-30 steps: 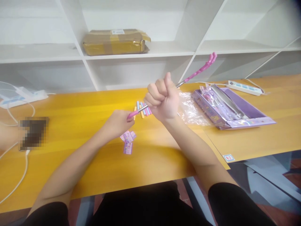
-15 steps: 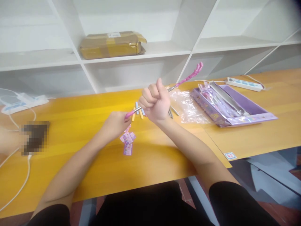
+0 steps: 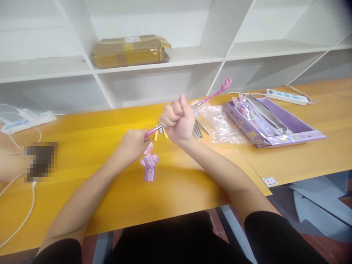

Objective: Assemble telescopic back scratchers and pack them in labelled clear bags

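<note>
A pink back scratcher [image 3: 213,94] with a metal shaft and a claw-like tip slants up to the right, held over the table. My left hand [image 3: 133,144] is closed round its pink handle end. Wrapped round the middle of the shaft is my right hand [image 3: 178,119], a fist with the thumb pointing up; it hides that part. Below my left hand lie small pink and purple printed cards [image 3: 150,161]. Behind the hands, short yellow sticks [image 3: 156,134] lie partly covered. Several silver metal rods [image 3: 202,125] rest just right of my right hand.
A clear plastic bag [image 3: 220,121] lies beside an open purple box [image 3: 299,136] holding wrapped items. Power strips stand at left [image 3: 29,121] and right [image 3: 287,96]. White shelves at the back hold a taped carton [image 3: 129,53]. Another person's arm reaches in at far left.
Both hands and the back scratcher have shifted slightly left. Its claw tip sits a little lower and further left. More of the silver rods now show.
</note>
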A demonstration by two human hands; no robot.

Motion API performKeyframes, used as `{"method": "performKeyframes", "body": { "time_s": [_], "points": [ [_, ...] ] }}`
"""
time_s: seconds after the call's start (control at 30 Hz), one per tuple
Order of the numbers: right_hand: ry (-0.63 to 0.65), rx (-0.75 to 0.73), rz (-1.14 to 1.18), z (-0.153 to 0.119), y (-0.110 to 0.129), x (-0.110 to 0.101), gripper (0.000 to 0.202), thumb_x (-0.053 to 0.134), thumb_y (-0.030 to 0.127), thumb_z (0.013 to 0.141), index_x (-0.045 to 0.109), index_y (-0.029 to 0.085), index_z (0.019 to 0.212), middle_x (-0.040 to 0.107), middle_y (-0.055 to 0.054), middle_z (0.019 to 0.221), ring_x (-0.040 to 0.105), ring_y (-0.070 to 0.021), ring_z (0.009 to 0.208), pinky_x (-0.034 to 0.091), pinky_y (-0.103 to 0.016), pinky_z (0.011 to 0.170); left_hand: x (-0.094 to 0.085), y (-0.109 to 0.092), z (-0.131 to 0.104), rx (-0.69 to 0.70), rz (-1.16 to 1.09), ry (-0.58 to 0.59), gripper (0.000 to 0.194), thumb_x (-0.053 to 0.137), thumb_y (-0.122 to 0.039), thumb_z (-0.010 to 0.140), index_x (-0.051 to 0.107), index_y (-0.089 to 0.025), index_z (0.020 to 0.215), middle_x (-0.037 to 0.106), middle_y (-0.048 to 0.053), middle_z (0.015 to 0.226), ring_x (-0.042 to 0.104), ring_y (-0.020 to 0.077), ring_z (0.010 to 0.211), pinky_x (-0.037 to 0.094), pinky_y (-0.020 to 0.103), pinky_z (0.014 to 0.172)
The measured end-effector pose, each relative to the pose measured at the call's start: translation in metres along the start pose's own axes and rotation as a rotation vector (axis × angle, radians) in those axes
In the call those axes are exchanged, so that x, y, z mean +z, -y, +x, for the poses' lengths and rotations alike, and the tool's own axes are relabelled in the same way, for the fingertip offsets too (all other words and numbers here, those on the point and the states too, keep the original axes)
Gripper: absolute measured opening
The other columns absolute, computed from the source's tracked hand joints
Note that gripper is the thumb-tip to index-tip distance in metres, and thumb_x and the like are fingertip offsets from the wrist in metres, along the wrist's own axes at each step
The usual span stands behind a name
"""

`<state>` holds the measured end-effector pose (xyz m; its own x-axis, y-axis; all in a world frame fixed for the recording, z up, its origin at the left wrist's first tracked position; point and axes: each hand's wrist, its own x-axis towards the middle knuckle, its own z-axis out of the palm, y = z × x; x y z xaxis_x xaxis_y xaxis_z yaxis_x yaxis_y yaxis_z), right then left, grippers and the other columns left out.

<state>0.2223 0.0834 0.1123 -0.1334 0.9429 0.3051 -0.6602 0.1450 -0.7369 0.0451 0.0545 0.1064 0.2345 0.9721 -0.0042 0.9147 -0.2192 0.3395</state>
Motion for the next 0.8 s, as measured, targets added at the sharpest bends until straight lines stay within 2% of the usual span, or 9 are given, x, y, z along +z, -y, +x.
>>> {"method": "performKeyframes", "body": {
  "time_s": [0.13, 0.23, 0.37, 0.47, 0.53, 0.63, 0.73, 0.8],
  "points": [
    [0.064, -0.05, -0.058, 0.001, -0.007, -0.003, 0.059, 0.06, 0.076, 0.103, 0.048, 0.029, 0.07, 0.013, 0.009, 0.055, 0.009, -0.0132, 0.046, 0.019, -0.03, 0.041, 0.001, 0.0, 0.0, 0.041, -0.017, -0.029, 0.039, 0.057, -0.015, 0.088, 0.03, -0.025, 0.062, 0.035, -0.002, 0.054, 0.03, 0.017, 0.052, 0.02, 0.036, 0.06],
    [0.065, -0.061, -0.152, 0.004, -0.006, -0.001, 0.056, 0.061, 0.076, 0.103, 0.049, 0.029, 0.073, 0.018, 0.008, 0.058, 0.019, -0.0139, 0.047, 0.027, -0.03, 0.043, -0.005, 0.007, 0.0, 0.08, 0.019, -0.089, 0.038, 0.056, -0.015, 0.087, 0.027, -0.025, 0.064, 0.033, -0.002, 0.054, 0.025, 0.0174, 0.052, 0.018, 0.037, 0.06],
    [-0.009, -0.201, -0.285, 0.018, 0.008, -0.006, 0.056, 0.069, 0.079, 0.096, 0.049, 0.028, 0.081, 0.04, 0.004, 0.07, 0.045, -0.015, 0.059, 0.049, -0.031, 0.057, -0.023, 0.034, 0.002, 0.135, 0.08, -0.353, 0.035, 0.059, -0.023, 0.089, 0.033, -0.025, 0.065, 0.036, -0.001, 0.057, 0.022, 0.0181, 0.053, 0.016, 0.036, 0.061],
    [-0.104, -0.303, -0.4, 0.035, 0.022, -0.028, 0.052, 0.071, 0.077, 0.094, 0.053, 0.028, 0.087, 0.053, 0.001, 0.083, 0.06, -0.0168, 0.074, 0.057, -0.033, 0.068, -0.038, 0.057, 0.005, 0.144, 0.06, -0.508, 0.032, 0.063, -0.024, 0.086, 0.039, -0.026, 0.065, 0.034, -0.002, 0.054, 0.022, 0.0193, 0.053, 0.015, 0.036, 0.063],
    [-0.154, -0.351, -0.413, 0.045, 0.03, -0.045, 0.046, 0.075, 0.071, 0.093, 0.056, 0.029, 0.092, 0.056, 0.0, 0.086, 0.064, -0.0175, 0.078, 0.058, -0.033, 0.07, -0.045, 0.067, 0.005, 0.15, 0.013, -0.572, 0.032, 0.067, -0.023, 0.082, 0.041, -0.026, 0.064, 0.035, -0.002, 0.055, 0.027, 0.0198, 0.054, 0.016, 0.036, 0.065],
    [-0.123, -0.371, -0.396, 0.053, 0.037, -0.062, 0.035, 0.08, 0.056, 0.092, 0.059, 0.029, 0.096, 0.06, 0.0, 0.088, 0.065, -0.0157, 0.078, 0.058, -0.031, 0.07, -0.053, 0.068, 0.003, 0.174, -0.044, -0.614, 0.03, 0.073, -0.021, 0.078, 0.047, -0.026, 0.062, 0.039, -0.001, 0.055, 0.035, 0.0201, 0.057, 0.02, 0.035, 0.065],
    [-0.086, -0.271, -0.46, 0.05, 0.043, -0.067, 0.021, 0.076, 0.04, 0.094, 0.06, 0.026, 0.093, 0.063, 0.0, 0.087, 0.066, -0.0135, 0.076, 0.057, -0.026, 0.064, -0.061, 0.062, -0.004, 0.251, -0.083, -0.622, 0.019, 0.078, -0.024, 0.077, 0.062, -0.024, 0.066, 0.057, 0.0, 0.06, 0.045, 0.018, 0.059, 0.028, 0.033, 0.064],
    [-0.077, -0.197, -0.521, 0.046, 0.048, -0.067, 0.015, 0.074, 0.033, 0.094, 0.062, 0.025, 0.092, 0.064, 0.0, 0.084, 0.062, -0.0115, 0.068, 0.049, -0.022, 0.053, -0.067, 0.06, -0.009, 0.311, -0.163, -0.619, 0.013, 0.084, -0.031, 0.077, 0.074, -0.024, 0.076, 0.07, 0.001, 0.07, 0.052, 0.0165, 0.061, 0.035, 0.031, 0.064]
  ]
}}
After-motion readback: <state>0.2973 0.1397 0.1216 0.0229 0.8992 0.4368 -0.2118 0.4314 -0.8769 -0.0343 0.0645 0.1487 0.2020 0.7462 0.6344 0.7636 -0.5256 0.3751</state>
